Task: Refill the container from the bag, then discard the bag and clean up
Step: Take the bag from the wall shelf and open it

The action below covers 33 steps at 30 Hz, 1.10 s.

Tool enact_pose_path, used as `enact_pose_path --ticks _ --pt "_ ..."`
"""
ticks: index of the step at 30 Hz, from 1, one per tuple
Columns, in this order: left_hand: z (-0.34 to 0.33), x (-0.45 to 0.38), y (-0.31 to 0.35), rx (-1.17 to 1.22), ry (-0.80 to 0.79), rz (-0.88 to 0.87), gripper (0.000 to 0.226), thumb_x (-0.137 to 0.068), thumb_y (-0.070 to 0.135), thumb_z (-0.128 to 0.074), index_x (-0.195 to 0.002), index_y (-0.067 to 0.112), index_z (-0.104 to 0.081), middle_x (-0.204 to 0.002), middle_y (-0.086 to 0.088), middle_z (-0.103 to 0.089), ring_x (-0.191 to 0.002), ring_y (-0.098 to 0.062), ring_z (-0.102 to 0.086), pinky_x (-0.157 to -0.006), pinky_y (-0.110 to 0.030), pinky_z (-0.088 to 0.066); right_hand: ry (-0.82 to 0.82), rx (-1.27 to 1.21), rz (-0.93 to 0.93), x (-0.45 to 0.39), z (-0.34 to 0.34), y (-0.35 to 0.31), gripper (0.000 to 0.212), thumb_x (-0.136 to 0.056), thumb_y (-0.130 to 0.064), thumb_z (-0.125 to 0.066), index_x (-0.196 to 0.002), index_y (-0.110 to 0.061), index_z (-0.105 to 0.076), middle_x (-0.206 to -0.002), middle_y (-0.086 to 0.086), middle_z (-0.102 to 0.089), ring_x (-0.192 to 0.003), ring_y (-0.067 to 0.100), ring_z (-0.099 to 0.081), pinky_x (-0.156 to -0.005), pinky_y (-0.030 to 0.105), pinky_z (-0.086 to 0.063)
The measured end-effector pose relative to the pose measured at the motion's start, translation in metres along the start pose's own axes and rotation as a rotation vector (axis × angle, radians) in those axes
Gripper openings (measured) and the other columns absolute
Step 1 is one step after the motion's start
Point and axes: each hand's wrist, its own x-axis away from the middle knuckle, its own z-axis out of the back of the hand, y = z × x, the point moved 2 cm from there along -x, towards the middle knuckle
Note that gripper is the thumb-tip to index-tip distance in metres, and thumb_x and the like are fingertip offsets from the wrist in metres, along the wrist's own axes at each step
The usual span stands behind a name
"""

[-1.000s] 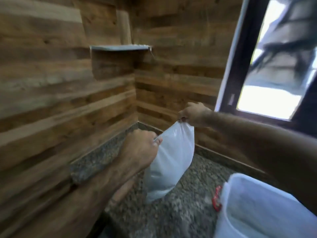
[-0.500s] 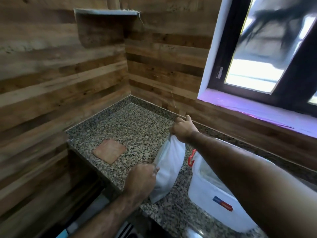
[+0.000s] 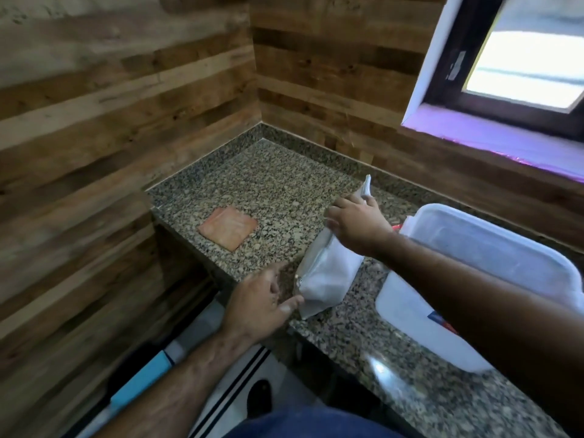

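Observation:
A white plastic bag [image 3: 325,273], still bulging with contents, lies tilted on the speckled granite counter [image 3: 278,184] near its front edge. My right hand [image 3: 357,226] grips the bag's upper part, and the bag's crumpled top pokes out beyond my fingers. At the bag's lower corner is my left hand [image 3: 259,301], fingers apart, with the index fingertip touching the bag. The container [image 3: 505,248], a translucent white plastic tub with no lid on, stands just right of the bag under my right forearm. A red clip [image 3: 396,227] shows at its near corner.
A flat orange square [image 3: 227,232] lies on the counter's left part. Wooden plank walls close the left and back sides. A window [image 3: 521,64] with a sill sits at the upper right. Below the counter edge are a blue object [image 3: 139,384] and a white striped surface.
The bag came down from mid-air onto the counter. My left hand let go of its top and dropped to its lower corner. My view tilted downward.

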Motion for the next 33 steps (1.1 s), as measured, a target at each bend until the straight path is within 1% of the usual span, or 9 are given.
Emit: enact_pose_path --ticks 2,5,9,12,17,21,23,27,33 --pt "0.006 0.004 -0.02 0.044 0.007 0.041 0.085 -0.08 0.07 -0.075 -0.153 0.032 -0.054 -0.097 0.017 -0.064 -0.096 -0.01 -0.06 -0.082 -0.037 -0.058 -0.064 -0.153 0.093 0.018 -0.003 -0.033 0.056 -0.102 -0.072 -0.036 -0.115 -0.033 -0.075 -0.128 -0.008 -0.065 -0.131 0.021 -0.05 -0.115 0.056 -0.037" --pt "0.012 0.003 -0.043 0.109 0.036 0.096 0.078 -0.081 0.067 -0.072 -0.148 0.03 -0.061 -0.095 0.017 -0.066 -0.084 -0.004 -0.058 -0.073 -0.03 -0.052 -0.215 -0.176 0.207 0.039 -0.016 -0.074 0.073 -0.085 -0.091 -0.037 -0.099 -0.035 -0.081 -0.134 -0.015 -0.062 -0.139 0.014 -0.041 -0.123 0.06 -0.021" --pt "0.016 0.001 -0.057 0.155 0.054 0.122 0.057 -0.089 0.049 -0.081 -0.14 0.029 -0.067 -0.093 0.016 -0.07 -0.07 0.002 -0.054 -0.066 -0.024 -0.045 -0.125 -0.239 0.217 0.051 -0.029 -0.1 0.027 -0.09 -0.057 -0.068 -0.093 -0.033 -0.08 -0.133 -0.016 -0.063 -0.14 0.016 -0.044 -0.124 0.064 -0.025" --pt "0.015 0.002 -0.06 0.195 0.044 0.145 0.05 -0.09 0.044 -0.082 -0.136 0.029 -0.07 -0.096 0.016 -0.072 -0.079 0.003 -0.057 -0.071 -0.021 -0.048 -0.011 -0.484 0.12 0.057 -0.023 -0.095 0.01 -0.093 -0.044 -0.078 -0.092 -0.034 -0.081 -0.122 -0.02 -0.065 -0.128 0.011 -0.049 -0.115 0.048 -0.039" --pt "0.003 0.001 -0.051 0.28 -0.031 0.094 0.043 -0.083 0.048 -0.084 -0.122 0.032 -0.076 -0.099 0.016 -0.071 -0.089 -0.002 -0.062 -0.082 -0.034 -0.061 0.225 -0.496 -0.031 0.064 -0.005 -0.069 0.013 -0.087 -0.046 -0.083 -0.088 -0.033 -0.084 -0.082 -0.017 -0.069 -0.085 0.015 -0.057 -0.074 0.036 -0.05" --pt "-0.017 -0.011 -0.017 0.208 0.001 -0.149 0.051 -0.076 0.052 -0.089 -0.114 0.02 -0.081 -0.107 0.006 -0.077 -0.099 -0.008 -0.061 -0.085 -0.028 -0.051 0.216 -0.537 -0.196 0.064 0.0 -0.057 0.018 -0.088 -0.05 -0.082 -0.088 -0.032 -0.086 -0.075 -0.01 -0.076 -0.072 0.012 -0.069 -0.068 0.034 -0.057" --pt "-0.029 -0.018 -0.003 0.172 0.069 -0.203 0.045 -0.08 0.055 -0.082 -0.099 0.015 -0.082 -0.092 0.003 -0.078 -0.087 -0.009 -0.06 -0.076 -0.027 -0.05 0.209 -0.497 -0.183 0.063 -0.001 -0.059 0.021 -0.089 -0.049 -0.081 -0.088 -0.029 -0.086 -0.073 -0.009 -0.077 -0.069 0.012 -0.071 -0.067 0.032 -0.056" --pt "-0.044 -0.026 0.0 0.138 0.188 -0.274 0.037 -0.088 0.04 -0.071 -0.066 0.011 -0.069 -0.063 0.001 -0.063 -0.064 -0.017 -0.053 -0.054 -0.031 -0.047 0.262 -0.381 -0.107 0.061 0.005 -0.063 0.024 -0.091 -0.045 -0.082 -0.083 -0.022 -0.084 -0.068 -0.004 -0.077 -0.061 0.018 -0.071 -0.06 0.027 -0.047" --pt "-0.042 -0.04 -0.004 0.108 0.114 -0.444 0.032 -0.084 0.024 -0.069 -0.061 0.009 -0.052 -0.057 -0.003 -0.048 -0.059 -0.019 -0.042 -0.046 -0.035 -0.041 0.142 -0.131 -0.114 0.033 0.034 -0.04 0.025 -0.098 -0.043 -0.074 -0.096 -0.019 -0.084 -0.081 0.002 -0.079 -0.065 0.014 -0.063 -0.055 0.015 -0.028"
